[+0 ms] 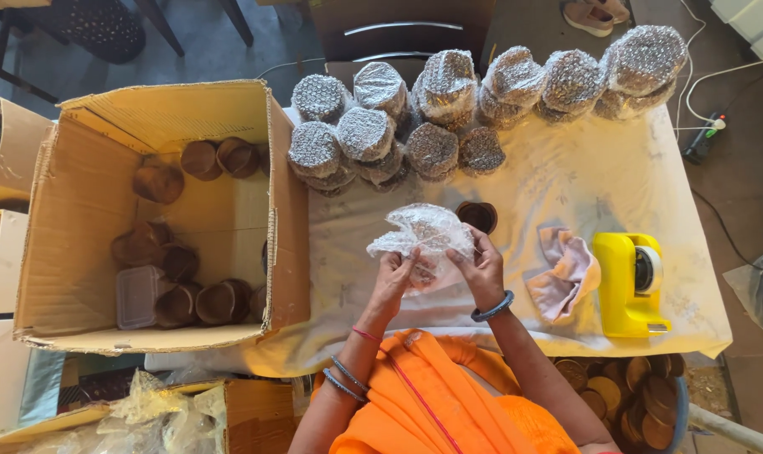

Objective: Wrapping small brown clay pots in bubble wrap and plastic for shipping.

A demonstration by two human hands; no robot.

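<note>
Wrapping a bundle in bubble wrap at the table

Holding the bubble wrap bundle (421,240) between them, the left hand (394,282) and right hand (480,271) are both closed on it, fingers curled around its lower edge, just above the white tablecloth (558,181). A small brown bowl (477,216) sits just behind the bundle. A pink cloth (564,273) and yellow tape dispenser (629,283) lie to the right. Wrapped bundles (448,105) are stacked at the far edge; a cardboard box (158,219) of brown bowls stands left.

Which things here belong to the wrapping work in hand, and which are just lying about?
In the work: left hand, right hand, bubble wrap, wrapped bundles, brown bowls in the cardboard box, yellow tape dispenser.

Lying about: pink cloth, sandal, power strip.
</note>
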